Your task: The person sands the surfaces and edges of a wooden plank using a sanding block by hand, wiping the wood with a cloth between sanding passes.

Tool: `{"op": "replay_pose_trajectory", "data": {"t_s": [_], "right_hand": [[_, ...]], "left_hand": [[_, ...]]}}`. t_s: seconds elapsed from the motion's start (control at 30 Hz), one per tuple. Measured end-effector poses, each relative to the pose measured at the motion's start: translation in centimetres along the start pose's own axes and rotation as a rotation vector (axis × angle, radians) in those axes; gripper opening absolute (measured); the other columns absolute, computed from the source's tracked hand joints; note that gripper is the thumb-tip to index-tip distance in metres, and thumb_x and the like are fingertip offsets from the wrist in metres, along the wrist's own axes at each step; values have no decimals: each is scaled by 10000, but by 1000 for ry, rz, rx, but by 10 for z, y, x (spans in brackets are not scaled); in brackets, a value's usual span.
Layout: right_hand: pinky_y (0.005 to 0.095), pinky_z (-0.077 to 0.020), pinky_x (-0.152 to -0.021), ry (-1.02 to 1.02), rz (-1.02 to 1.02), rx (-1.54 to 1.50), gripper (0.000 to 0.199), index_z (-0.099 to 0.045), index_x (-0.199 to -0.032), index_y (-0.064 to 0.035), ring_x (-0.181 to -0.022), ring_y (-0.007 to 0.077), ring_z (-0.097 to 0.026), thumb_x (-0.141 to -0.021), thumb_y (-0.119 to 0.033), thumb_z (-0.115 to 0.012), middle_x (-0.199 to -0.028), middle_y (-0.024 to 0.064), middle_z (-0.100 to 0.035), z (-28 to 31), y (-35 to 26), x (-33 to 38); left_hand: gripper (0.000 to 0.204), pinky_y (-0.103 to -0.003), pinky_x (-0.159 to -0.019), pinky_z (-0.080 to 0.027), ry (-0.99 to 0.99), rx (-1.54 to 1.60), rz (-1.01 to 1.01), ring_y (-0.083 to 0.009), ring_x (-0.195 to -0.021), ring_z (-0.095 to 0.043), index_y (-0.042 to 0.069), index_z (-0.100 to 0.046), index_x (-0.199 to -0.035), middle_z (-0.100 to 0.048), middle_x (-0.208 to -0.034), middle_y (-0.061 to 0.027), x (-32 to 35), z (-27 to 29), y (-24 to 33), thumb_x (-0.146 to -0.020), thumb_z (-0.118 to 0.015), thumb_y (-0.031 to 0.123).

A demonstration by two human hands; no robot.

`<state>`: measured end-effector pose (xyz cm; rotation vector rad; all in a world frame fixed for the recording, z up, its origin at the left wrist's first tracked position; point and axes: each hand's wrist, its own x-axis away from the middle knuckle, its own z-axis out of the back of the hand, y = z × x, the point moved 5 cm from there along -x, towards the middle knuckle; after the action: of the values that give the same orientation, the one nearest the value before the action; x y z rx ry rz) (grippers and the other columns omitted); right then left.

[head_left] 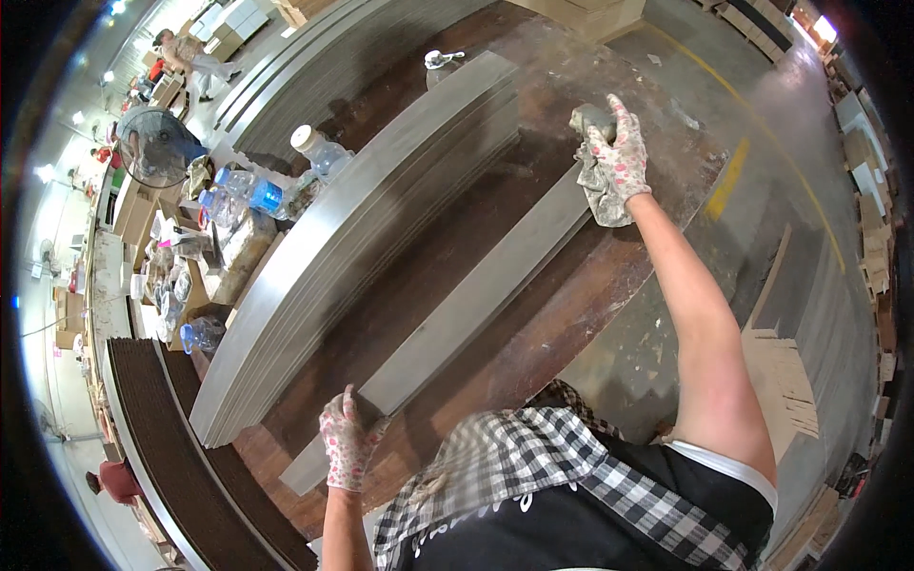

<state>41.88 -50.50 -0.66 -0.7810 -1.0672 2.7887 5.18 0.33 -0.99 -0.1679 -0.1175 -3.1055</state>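
A long, flat grey strip [481,285] lies slantwise across the brown table in front of me. My left hand [345,445], in a white glove with a pink-red pattern, lies across the strip close to its near left end, fingers bent over it. At the far right end, my right hand [624,157] wears a similar glove and clutches a crumpled, dirty grey rag [605,190]. The rag covers that end of the strip. Left of it stands a tall stack of similar grey strips [362,219], running alongside.
Plastic bottles [271,198] crowd the left, beside a black fan [157,147]. A small clear container with a white top [443,62] stands behind the stack. Dark-edged strips [181,457] are piled at lower left. Cardboard [776,381] lies right. Other people are distant.
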Motion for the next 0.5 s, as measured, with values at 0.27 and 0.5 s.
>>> {"op": "replay_pose_trajectory", "data": {"t_s": [0.27,0.5], "right_hand": [[379,-386,-1130,268,34,-342,543,-544,-1396,-59,-1307,253,-523,-892,-116,-735,-1392,131,-573,53,-34,45],[352,-379,-1137,166,105,-463,565,-511,-1413,-27,-1321,227,-512,-888,-35,-718,-1421,112,-557,39,-86,105]], "left_hand": [[715,-508,-949,-457,101,15,-109,-375,-1107,-557,143,-561,-1329,-587,-1211,-167,16,-2,26,-687,-849,272],[780,-526,-1029,-420,44,357,-4,-413,-1191,-550,-7,-494,-1363,-562,-1306,-247,-31,-14,20,-747,-832,330]]}}
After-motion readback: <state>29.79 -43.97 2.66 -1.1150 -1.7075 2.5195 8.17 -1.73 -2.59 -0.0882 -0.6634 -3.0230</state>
